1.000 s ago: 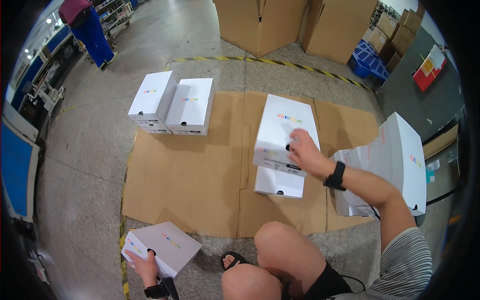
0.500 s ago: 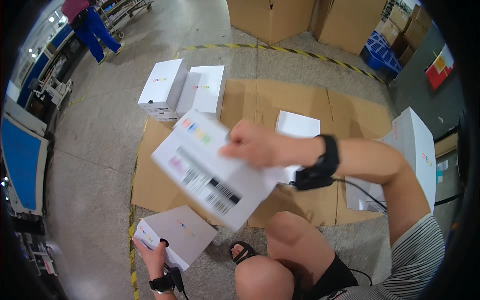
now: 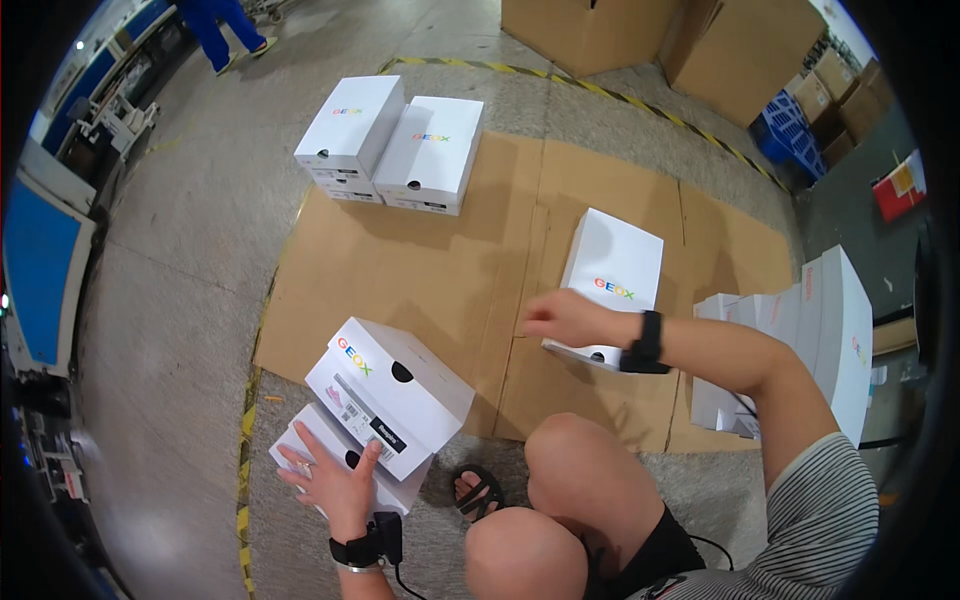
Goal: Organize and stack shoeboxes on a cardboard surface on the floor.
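At the lower left, my left hand (image 3: 335,485) is open, its fingers spread against the end of a white shoebox (image 3: 405,492). Another white shoebox (image 3: 405,385), lid closed, lies on top of that one, its labelled end turned toward my left hand. My right hand (image 3: 572,318) holds nothing; its fingers are loosely curled in. It hovers beside a white shoebox (image 3: 618,250) on the cardboard sheet and hides part of that box's near end.
Stacked white shoeboxes (image 3: 350,120) stand at the far left of the flattened cardboard (image 3: 400,265). A row of white boxes (image 3: 830,320) stands at the right. Large cartons (image 3: 590,35) and a blue pallet (image 3: 790,135) are at the back. A person's blue-trousered legs (image 3: 215,30) show at far left.
My right hand has set its shoebox onto the lower box at left, let go and moved right. My left hand's fingers have spread on the lower box. The view has shifted.
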Available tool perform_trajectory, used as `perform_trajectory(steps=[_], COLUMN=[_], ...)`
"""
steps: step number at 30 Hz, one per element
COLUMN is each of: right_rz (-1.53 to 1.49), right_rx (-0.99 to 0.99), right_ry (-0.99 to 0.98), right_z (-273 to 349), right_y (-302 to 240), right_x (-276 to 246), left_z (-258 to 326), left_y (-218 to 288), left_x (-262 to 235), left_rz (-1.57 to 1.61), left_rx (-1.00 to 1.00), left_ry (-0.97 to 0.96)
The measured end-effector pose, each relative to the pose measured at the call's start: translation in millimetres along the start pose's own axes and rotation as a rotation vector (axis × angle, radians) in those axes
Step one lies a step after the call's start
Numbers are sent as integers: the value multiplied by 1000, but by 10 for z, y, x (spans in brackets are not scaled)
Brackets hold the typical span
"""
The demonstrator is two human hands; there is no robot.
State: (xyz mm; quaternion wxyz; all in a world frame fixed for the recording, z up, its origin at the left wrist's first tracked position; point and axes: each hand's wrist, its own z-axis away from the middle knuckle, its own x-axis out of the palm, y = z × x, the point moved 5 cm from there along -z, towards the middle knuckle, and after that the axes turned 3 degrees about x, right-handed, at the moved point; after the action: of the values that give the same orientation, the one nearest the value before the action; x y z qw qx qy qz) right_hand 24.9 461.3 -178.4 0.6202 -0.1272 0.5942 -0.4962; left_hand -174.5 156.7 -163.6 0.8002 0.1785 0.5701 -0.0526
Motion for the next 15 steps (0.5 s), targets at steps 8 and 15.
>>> perform_trajectory(steps=[8,15], right_rz=[784,963], right_rx=[146,122], right_ry=[166,502], right_z=[1173,955], right_y=[1348,1409], right_x=[538,524], left_z=[-21,-17], left_y=[66,51], left_x=[20,46], left_rz=[16,27], left_rx=[23,10], left_ry=[-49,-54])
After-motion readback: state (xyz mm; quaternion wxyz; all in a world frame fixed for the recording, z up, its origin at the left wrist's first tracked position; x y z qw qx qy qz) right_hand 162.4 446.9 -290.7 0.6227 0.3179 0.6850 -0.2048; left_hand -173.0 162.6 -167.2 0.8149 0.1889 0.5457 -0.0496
